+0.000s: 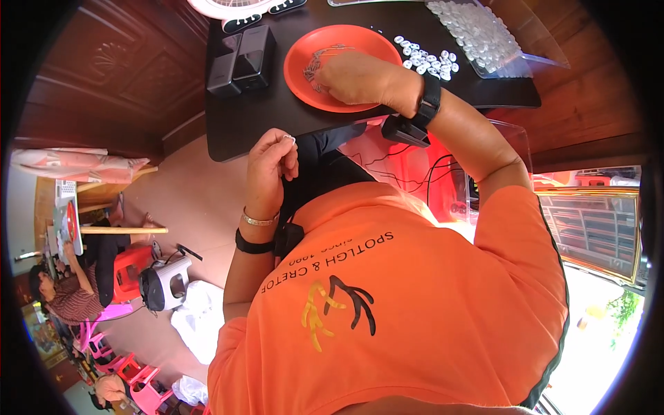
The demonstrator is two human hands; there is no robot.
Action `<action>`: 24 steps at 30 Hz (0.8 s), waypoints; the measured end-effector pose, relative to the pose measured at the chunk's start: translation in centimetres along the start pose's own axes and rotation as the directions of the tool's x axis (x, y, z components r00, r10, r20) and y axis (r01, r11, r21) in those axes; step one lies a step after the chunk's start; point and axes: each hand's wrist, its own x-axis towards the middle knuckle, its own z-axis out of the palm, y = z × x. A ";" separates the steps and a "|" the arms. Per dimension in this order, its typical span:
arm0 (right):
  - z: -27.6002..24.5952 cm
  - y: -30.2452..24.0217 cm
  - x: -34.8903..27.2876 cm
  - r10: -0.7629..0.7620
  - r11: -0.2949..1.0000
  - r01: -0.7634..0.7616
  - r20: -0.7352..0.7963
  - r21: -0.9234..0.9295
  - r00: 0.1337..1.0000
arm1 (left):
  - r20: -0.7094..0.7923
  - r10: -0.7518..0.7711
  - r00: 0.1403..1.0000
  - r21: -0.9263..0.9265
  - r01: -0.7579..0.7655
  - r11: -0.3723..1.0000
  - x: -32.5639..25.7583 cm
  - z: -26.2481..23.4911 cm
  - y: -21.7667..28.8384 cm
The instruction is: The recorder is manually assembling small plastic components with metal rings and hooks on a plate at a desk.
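Resting in the orange plate (360, 41), the right hand (356, 76) covers small metal pieces (315, 66), its grip hidden.

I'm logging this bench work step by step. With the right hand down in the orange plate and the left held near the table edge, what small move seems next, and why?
Probably the right hand closes its fingers on one of the small metal pieces and lifts it toward the left hand. It already rests among them in the orange plate, and the left hand waits raised, fingertips pinched together.
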 end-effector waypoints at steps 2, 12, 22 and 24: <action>0.3 -0.1 -0.1 -0.087 0.990 0.073 -0.117 -0.119 0.989 | 0.005 0.005 1.000 0.006 -0.005 1.000 0.0 0.0 -0.1; -0.1 -0.2 1.6 -0.022 0.974 0.047 0.116 -0.222 0.993 | 0.037 -0.035 0.999 0.037 0.034 0.999 0.0 0.1 0.0; -2.3 0.3 -1.2 0.105 0.839 -0.037 -0.094 0.543 0.990 | 0.030 0.046 0.999 0.030 -0.047 0.998 0.6 0.4 0.8; -2.2 0.0 -1.9 0.160 0.759 -0.068 -0.084 0.648 0.983 | 0.029 0.074 0.997 0.035 -0.075 0.997 0.6 0.8 1.4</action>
